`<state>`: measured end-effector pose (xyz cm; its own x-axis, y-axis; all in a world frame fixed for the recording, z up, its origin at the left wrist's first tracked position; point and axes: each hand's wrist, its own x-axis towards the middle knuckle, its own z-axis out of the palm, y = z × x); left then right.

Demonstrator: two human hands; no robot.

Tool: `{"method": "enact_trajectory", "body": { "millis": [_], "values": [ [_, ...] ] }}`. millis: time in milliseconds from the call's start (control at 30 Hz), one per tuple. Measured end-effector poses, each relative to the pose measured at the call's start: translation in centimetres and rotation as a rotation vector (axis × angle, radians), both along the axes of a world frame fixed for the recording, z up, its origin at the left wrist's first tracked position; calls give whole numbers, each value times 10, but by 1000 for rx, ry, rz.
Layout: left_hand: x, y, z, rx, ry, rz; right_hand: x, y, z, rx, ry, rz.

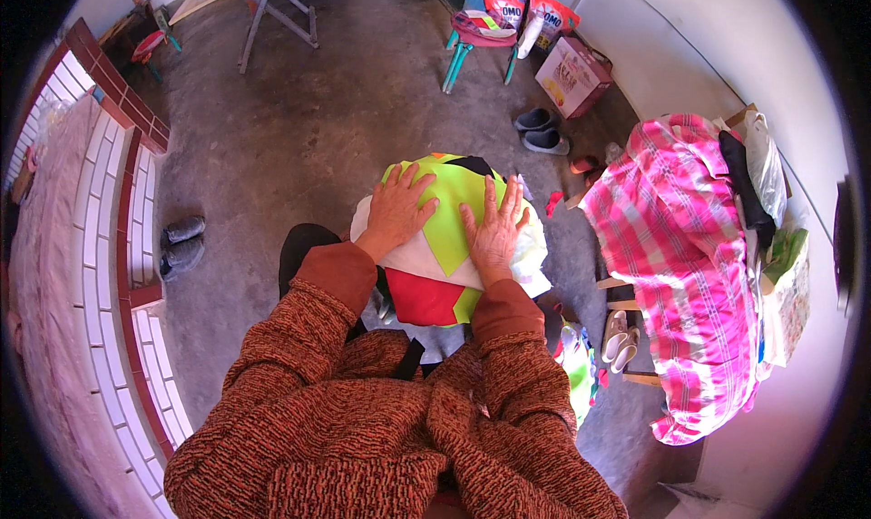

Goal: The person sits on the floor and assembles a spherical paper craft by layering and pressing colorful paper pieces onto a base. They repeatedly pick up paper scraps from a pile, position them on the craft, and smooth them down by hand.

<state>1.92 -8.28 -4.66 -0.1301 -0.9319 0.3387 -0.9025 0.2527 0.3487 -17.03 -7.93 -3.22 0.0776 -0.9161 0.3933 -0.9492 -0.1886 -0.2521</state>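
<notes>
In front of me is a bundle of cloth pieces, with a bright lime-green piece of fabric (445, 212) on top. My left hand (396, 212) lies on its left side with the fingers spread. Flat on the right side of the same fabric rests my right hand (494, 231), fingers apart. White cloth (419, 258) shows under the green, and a red piece (422, 297) hangs at the near side. A black patch (473, 165) and a little orange peek out at the far edge. What supports the bundle is mostly hidden.
A pink plaid cloth (676, 265) covers furniture on the right. Colourful scraps (577, 360) lie by my right side. Grey slippers (544, 138), a cardboard box (573, 76) and a stool with green legs (481, 34) stand farther off. Dark shoes (184, 242) sit near the tiled bed platform (107, 274).
</notes>
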Motion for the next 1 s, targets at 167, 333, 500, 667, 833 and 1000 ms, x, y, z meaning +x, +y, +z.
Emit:
{"method": "enact_trajectory", "body": {
  "millis": [167, 333, 500, 667, 833, 1000],
  "values": [
    [0, -1, -2, -11, -8, 0, 1, 1, -1, 21, 5, 1],
    [0, -1, -1, 6, -10, -1, 0, -1, -5, 170, 54, 86],
    [0, -2, 0, 40, 3, -9, 0, -1, -5, 83, 60, 83],
    [5, -3, 7, -16, 115, 31, 1, -2, -5, 106, 30, 110],
    [29, 13, 105, -392, 494, -72, -2, -1, -6, 66, 3, 115],
    [51, 66, 231, -905, 690, -248, -3, 0, -8, 60, 14, 99]
  ]
}}
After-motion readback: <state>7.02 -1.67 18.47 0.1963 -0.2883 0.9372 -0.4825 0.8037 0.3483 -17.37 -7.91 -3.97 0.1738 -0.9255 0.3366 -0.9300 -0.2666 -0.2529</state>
